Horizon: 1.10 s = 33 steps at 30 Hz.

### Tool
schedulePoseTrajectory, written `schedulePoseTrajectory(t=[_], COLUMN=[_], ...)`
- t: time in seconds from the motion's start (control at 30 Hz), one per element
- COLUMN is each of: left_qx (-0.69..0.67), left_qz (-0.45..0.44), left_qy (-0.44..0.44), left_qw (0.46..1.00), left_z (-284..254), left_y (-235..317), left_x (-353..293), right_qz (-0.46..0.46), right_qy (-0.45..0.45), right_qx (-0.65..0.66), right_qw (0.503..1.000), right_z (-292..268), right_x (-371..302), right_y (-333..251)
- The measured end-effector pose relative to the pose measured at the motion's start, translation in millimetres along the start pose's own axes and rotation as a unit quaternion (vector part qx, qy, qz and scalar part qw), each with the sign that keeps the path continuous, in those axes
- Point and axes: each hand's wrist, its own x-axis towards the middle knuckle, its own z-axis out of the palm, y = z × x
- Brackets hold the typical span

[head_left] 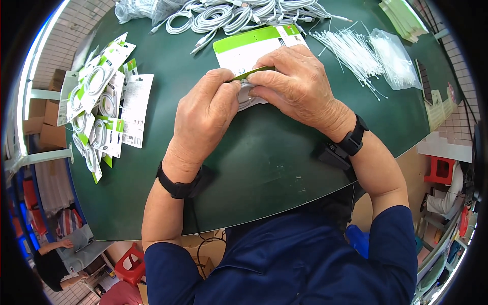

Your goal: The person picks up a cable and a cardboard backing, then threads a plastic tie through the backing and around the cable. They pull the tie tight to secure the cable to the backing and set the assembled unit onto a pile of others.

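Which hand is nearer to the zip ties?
Right. The right hand is just left of the zip ties and a little lower in the picture; the left hand is farther left, on the right hand's other side.

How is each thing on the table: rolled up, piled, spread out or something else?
Held card: seen nearly edge-on
Left hand: fingers pinching the held card
Right hand: fingers pinching the held card
Cable below it: coiled
Carded cables: heaped
Loose cables: coiled, piled
White ties: loose, spread
Clear bag: filled; open or closed, unclear
Green-white cards: stacked
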Motion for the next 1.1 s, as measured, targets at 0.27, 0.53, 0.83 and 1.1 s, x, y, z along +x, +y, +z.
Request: schedulePoseTrajectory(t=[0.27, 0.53, 0.83, 1.1], left_qx=[-0.034, -0.037, -0.043, -0.048], left_qz=[0.038, -0.003, -0.013, -0.007], left_qy=[0.011, -0.023, -0.025, -0.029], left_qw=[0.999, 0.999, 0.999, 0.998], left_z=[4, -3, -3, -4], left_y=[-1, 0, -3, 6], left_x=[5, 1, 1, 7], right_qz=[0.010, 0.121, 0.418, 0.429], right_qy=[-0.012, 0.044, -0.223, -0.239], right_qx=[-0.016, -0.010, -0.210, -0.220], right_qw=[1.000, 0.992, 0.855, 0.843], right_z=[-6, -35, -73, -62], right_x=[0, 6, -19, -29], right_y=[-4, 31, 94, 110])
